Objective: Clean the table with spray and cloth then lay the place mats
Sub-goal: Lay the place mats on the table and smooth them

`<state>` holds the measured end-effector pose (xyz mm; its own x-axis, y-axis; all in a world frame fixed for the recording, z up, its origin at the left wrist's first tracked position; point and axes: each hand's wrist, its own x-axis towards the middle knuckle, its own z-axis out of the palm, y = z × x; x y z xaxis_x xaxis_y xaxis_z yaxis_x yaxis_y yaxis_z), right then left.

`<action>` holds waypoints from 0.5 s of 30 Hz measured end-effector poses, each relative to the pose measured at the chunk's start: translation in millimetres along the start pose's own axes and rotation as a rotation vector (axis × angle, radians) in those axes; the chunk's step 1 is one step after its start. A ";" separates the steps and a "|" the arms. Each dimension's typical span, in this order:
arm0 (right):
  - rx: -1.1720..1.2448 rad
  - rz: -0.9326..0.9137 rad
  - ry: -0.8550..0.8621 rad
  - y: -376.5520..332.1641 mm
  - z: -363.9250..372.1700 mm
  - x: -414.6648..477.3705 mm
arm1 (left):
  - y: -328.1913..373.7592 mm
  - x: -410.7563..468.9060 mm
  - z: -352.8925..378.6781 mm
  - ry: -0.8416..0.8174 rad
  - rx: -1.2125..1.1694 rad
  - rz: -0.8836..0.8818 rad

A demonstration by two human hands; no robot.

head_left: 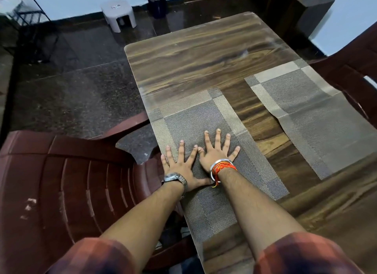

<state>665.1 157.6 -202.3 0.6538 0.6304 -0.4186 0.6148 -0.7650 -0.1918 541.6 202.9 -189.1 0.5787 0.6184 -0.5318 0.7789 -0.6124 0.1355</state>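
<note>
A grey woven place mat [195,118] with tan borders lies along the left edge of the wood-grain table [189,59]. Both hands rest flat on it, fingers spread. My left hand [181,165], with a watch on the wrist, lies near the mat's left edge. My right hand [216,151], with a bangle and orange threads on the wrist, lies beside it, and the two hands touch at the fingers. A second matching place mat [306,114] lies on the right side of the table, with its far corner reaching the table's edge. No spray bottle or cloth is in view.
A maroon plastic chair [67,182] stands close against the table's left side, and another maroon chair [355,73] stands at the right. On the dark floor beyond are a white stool [118,13], a black bin [156,1] and a metal rack [26,25].
</note>
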 end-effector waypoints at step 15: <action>0.041 0.024 0.181 11.4 14.0 -15.8 | 2.5 2.5 -0.9 -0.014 0.044 -0.015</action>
<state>655.6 137.1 -210.3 0.7392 0.6223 -0.2576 0.5818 -0.7826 -0.2212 545.2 203.4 -189.3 0.5635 0.6204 -0.5455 0.7757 -0.6245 0.0910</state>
